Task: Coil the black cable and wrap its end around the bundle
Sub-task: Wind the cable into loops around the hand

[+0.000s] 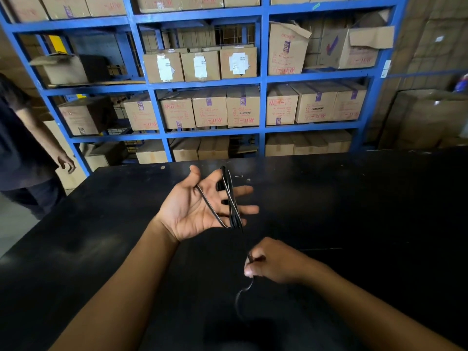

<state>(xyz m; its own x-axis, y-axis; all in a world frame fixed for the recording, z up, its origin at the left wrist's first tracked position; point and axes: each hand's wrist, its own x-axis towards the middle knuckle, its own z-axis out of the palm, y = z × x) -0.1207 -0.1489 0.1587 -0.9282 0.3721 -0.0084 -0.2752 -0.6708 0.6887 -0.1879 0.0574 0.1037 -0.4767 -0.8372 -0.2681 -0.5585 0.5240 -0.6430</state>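
My left hand (195,211) is held palm up over the black table (354,203), fingers spread. Several loops of the black cable (231,198) are wound around those fingers, and one strand crosses the palm towards the thumb. From the loops the cable runs down to my right hand (271,262), which pinches it between thumb and fingers. Below that hand a loose tail of the cable curls down against the dark tabletop and is hard to follow.
Behind the table stands a blue metal rack (263,79) filled with cardboard boxes (243,107). Another person (22,148) in dark clothes stands at the left by the table's corner. Small bits of debris (239,176) lie on the table beyond my left hand.
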